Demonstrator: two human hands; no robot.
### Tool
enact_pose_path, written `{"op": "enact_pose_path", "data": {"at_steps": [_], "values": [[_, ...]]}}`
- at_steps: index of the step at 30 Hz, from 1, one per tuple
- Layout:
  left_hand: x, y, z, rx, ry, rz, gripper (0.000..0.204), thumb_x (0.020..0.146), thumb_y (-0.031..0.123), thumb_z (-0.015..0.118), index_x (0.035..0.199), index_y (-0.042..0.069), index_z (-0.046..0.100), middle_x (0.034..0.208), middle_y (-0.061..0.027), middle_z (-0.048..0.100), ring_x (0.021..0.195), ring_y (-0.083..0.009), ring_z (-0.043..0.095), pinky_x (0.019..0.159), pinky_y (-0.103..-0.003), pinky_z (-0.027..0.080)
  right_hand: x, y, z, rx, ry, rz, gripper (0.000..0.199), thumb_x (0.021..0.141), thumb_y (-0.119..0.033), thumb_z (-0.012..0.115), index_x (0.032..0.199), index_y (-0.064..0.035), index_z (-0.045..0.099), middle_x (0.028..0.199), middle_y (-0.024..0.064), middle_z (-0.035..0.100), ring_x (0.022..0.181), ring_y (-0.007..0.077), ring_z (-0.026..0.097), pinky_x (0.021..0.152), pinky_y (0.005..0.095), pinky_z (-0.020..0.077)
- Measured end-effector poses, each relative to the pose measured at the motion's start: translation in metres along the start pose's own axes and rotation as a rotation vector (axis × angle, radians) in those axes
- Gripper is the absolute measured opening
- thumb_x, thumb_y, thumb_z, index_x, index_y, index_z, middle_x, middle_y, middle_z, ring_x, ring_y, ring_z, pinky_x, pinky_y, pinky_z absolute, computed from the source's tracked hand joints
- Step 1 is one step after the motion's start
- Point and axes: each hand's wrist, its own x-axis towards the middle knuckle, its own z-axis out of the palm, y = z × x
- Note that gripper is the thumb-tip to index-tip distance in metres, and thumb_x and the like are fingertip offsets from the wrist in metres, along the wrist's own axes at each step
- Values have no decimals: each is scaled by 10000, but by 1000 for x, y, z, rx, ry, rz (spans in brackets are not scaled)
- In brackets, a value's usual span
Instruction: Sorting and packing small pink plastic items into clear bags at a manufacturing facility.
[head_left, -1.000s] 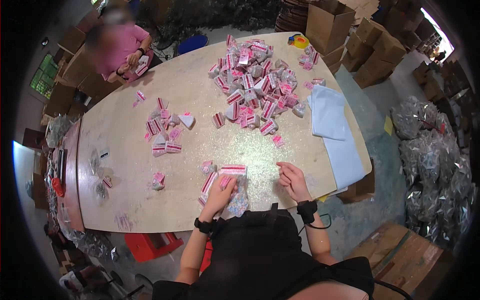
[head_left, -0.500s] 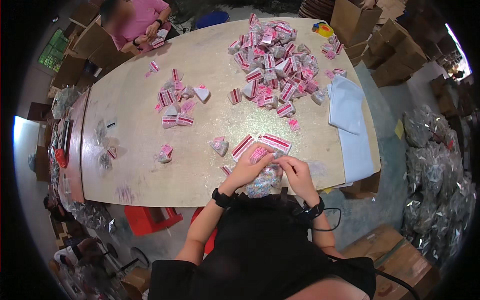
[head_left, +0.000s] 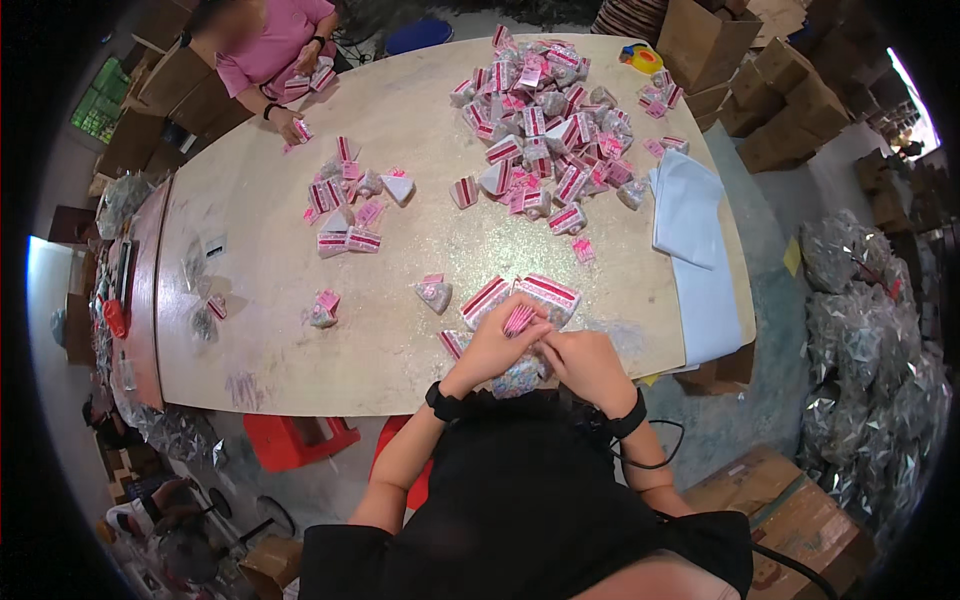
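Observation:
At the near edge of the table, my left hand (head_left: 490, 350) is closed around a small fanned bundle of pink cards (head_left: 519, 319). My right hand (head_left: 588, 368) meets it with fingers bent in a pinch; what lies between its fingertips is hidden. Just under both hands sits a clear bag of multicoloured glittery bits (head_left: 520, 378), partly covered by them. Beyond my fingers lie cake-slice-shaped packs with pink and red stripes, one to the right (head_left: 548, 296) and one to the left (head_left: 487, 300). A smaller striped pack (head_left: 453, 343) touches the area beside my left wrist.
A large heap of striped wedge packs (head_left: 545, 130) covers the far right, near folded pale blue sheets (head_left: 690, 220). A smaller group (head_left: 345, 200) lies left of centre. Across the table a co-worker in pink (head_left: 270, 50) handles packs. Red stools (head_left: 300, 440) stand below the table edge.
My right hand has turned over and closed in against my left fingers. The co-worker's hand has reached down to a small pack on the table, while their other hand holds packs.

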Motion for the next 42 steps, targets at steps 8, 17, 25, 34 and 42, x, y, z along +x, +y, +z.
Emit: {"op": "enact_pose_path", "data": {"at_steps": [8,17,25,34,42], "values": [[1,-7,-4,-108,223,6,137,828,72,590,926,19,510,861,-56,562,818,-111,552,715,-250,450,-12,8,-10,933,-84,233,179,917,-105,384,1072,-18,405,733,108,623,566,177,537,561,296,433],[2,-15,-6,-38,205,-19,115,834,53,577,910,17,499,838,-37,550,790,-90,544,705,-232,448,-3,23,7,1884,180,-53,150,830,-51,412,980,-45,424,1165,288,505,1053,262,507,865,345,386],[-2,0,-4,-175,25,-81,135,838,85,587,931,42,498,861,-6,519,777,-83,517,680,-214,442,23,11,26,1894,355,116,210,926,-83,417,1114,-4,367,1364,219,306,1271,282,319,1005,347,346],[-6,-5,-4,-119,-5,-15,130,827,44,588,914,43,491,877,-7,504,791,-65,517,675,-203,445,25,30,18,2545,230,250,300,899,-16,327,1184,66,371,1360,245,293,1295,333,255,1027,402,345],[-7,-9,-5,-131,-40,-42,126,832,23,576,922,38,488,881,-23,504,816,-82,531,720,-230,461,16,41,6,2686,301,-39,579,745,210,296,1307,100,205,1414,227,170,1333,310,142,1116,380,159]]}}
